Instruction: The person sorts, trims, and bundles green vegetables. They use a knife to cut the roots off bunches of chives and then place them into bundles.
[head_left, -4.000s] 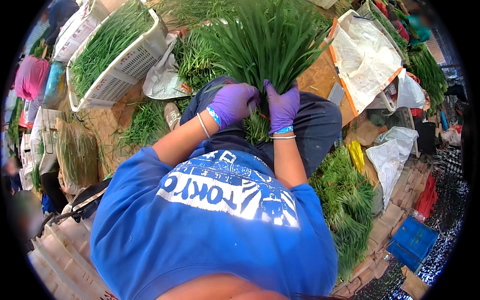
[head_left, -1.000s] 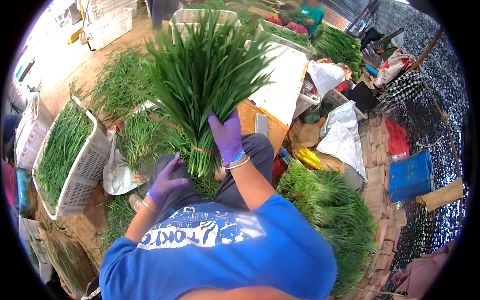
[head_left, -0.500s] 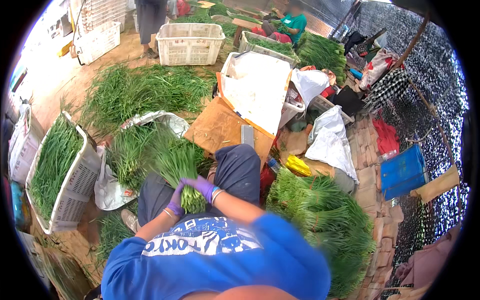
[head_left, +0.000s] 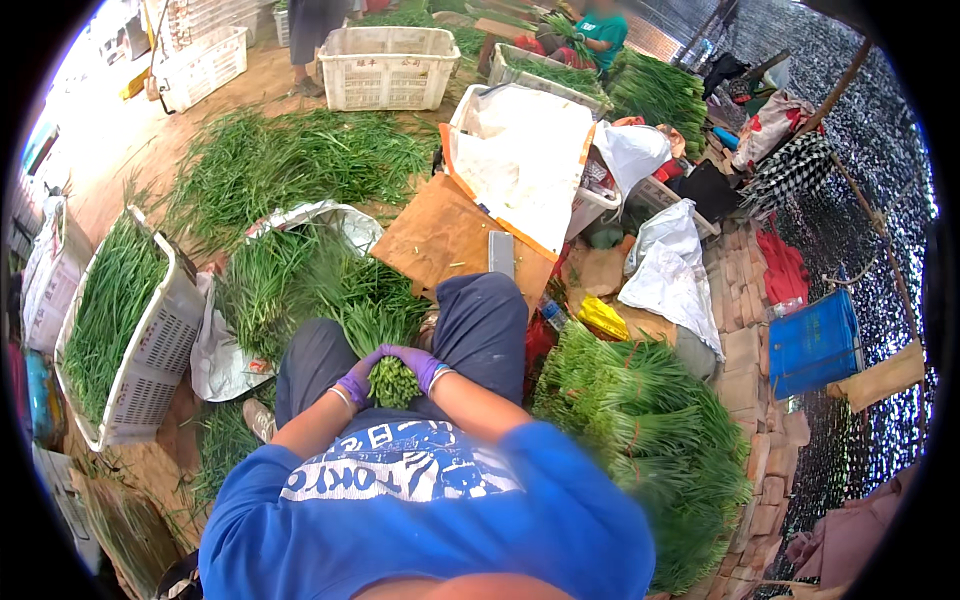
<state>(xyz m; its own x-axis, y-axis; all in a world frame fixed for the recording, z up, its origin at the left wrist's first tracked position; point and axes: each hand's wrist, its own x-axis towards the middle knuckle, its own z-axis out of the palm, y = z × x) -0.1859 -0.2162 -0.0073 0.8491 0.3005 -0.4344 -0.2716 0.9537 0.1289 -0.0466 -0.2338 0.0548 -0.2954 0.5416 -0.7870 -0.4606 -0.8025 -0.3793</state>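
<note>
Purple-gloved L hand [head_left: 357, 383] & R hand [head_left: 415, 363]: grip holding green bunch [head_left: 393, 386] btwn knees [head_left: 487, 305].

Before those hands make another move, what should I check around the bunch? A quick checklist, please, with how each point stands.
1. Both hands on the bunch: ok; left hand and right hand close around it.
2. Stem ends gathered: ok; they form a compact cluster.
3. Tie around the bunch: cannot tell; the hands cover part of it.
4. Leaves separate from the loose greens beyond: cannot tell; they blend together in this view.
5. Wooden board free of things: not ok; a grey block lies on it.
6. Stacked greens apart from the hands: ok.
</note>
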